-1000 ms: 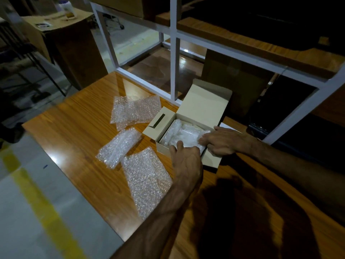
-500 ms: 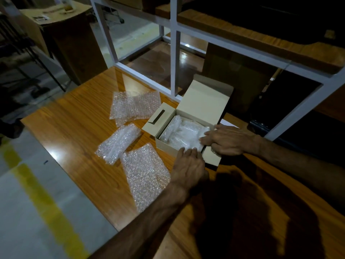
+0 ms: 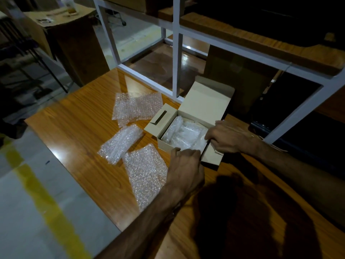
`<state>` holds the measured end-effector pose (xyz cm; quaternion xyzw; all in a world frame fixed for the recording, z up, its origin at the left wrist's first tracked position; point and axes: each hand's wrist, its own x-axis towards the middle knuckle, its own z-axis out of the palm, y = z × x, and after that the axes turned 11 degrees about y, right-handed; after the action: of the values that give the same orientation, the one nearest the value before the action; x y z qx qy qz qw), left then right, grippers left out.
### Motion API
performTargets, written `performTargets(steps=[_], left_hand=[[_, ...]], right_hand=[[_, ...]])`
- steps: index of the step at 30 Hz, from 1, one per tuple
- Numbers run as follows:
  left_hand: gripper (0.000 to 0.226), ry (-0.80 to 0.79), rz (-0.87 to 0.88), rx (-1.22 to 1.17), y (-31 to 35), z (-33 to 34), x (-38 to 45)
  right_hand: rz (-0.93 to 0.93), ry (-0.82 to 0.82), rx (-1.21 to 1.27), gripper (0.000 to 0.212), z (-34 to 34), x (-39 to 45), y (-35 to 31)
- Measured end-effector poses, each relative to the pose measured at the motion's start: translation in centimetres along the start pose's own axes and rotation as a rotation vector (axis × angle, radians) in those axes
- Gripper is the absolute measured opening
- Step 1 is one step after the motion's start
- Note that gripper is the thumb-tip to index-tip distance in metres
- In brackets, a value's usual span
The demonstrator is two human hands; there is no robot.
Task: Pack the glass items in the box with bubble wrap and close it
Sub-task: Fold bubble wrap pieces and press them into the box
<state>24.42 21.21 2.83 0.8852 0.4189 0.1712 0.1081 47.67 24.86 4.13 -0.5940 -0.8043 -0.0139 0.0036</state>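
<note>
At frame centre, a pale cardboard box (image 3: 203,107), lid raised, holds crinkly bubble-wrapped bundles (image 3: 183,134). The left hand (image 3: 185,169) grips its near wall; the right hand (image 3: 226,138) seemingly pinches the side flap.

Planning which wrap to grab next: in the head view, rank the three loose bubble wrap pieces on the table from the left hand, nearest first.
From the left hand:
1. Flat bubble wrap sheet, right beside the wrist.
2. Rolled bubble wrap bundle, farther left.
3. Far bubble wrap sheet, beyond the box's left flap.
</note>
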Motion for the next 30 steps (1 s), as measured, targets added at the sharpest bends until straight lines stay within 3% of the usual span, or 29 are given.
performTargets(steps=[2, 7, 12, 19, 22, 26, 30], left_hand=[[0.012, 0.021, -0.037, 0.04, -1.1, 1.2, -0.5], [0.02, 0.001, 0.082, 0.153, -0.3, 1.1, 0.3], [0.025, -0.103, 0.054, 0.17, -0.1, 0.8, 1.6], [0.024, -0.259, -0.005, 0.125, -0.2, 0.0, 2.5], [0.024, -0.166, 0.035, 0.147, -0.6, 0.0, 1.5], [0.022, -0.002, 0.095, 0.207, -1.4, 0.2, -0.4], [0.021, -0.082, 0.083, 0.179, -1.1, 0.2, -0.2]], right_hand=[[-0.001, -0.001, -0.081, 0.041, 0.6, -0.1, 0.7], [-0.006, -0.14, -0.231, 0.041, 2.5, 0.3, 0.7], [0.031, -0.218, -0.243, 0.061, 2.0, 0.6, -1.1], [0.131, -0.312, -0.205, 0.044, 0.8, 0.4, -2.9], [0.113, -0.317, -0.3, 0.034, 0.7, 0.2, -3.9], [0.157, -0.13, -0.234, 0.028, 0.9, -0.9, -5.7], [0.158, -0.202, -0.1, 0.046, 1.1, -1.4, -7.2]])
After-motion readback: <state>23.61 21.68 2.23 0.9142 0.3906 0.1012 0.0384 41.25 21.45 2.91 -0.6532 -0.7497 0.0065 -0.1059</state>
